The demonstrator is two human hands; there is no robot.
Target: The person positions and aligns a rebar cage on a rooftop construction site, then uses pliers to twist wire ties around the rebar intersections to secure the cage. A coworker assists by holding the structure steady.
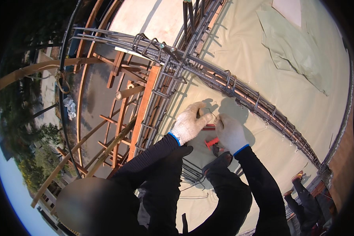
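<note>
Both my hands wear white knit gloves with blue cuffs and meet over a pale sheet-covered deck (pixel 192 98). A thin dark tie wire (pixel 212 113) shows between their fingertips. My right hand (pixel 231 133) is closed, pinching the wire. My left hand (pixel 188 122) has its thumb and forefinger curled around the wire's other part; the exact grip is partly hidden. Just under the left thumb are two slim red bars (pixel 209 127), like tool handles; whether they are held or lying there I cannot tell. Below them, near my foot, lies a red-handled tool (pixel 212 142).
Bundled rebar with stirrups (pixel 246 94) crosses the deck ahead and meets another rebar cage (pixel 161 90) along the left edge. Beyond that edge, timber scaffolding (pixel 118 114) drops toward the ground. Bent bars (pixel 192 173) lie between my legs. Another person's legs (pixel 303 198) show at lower right.
</note>
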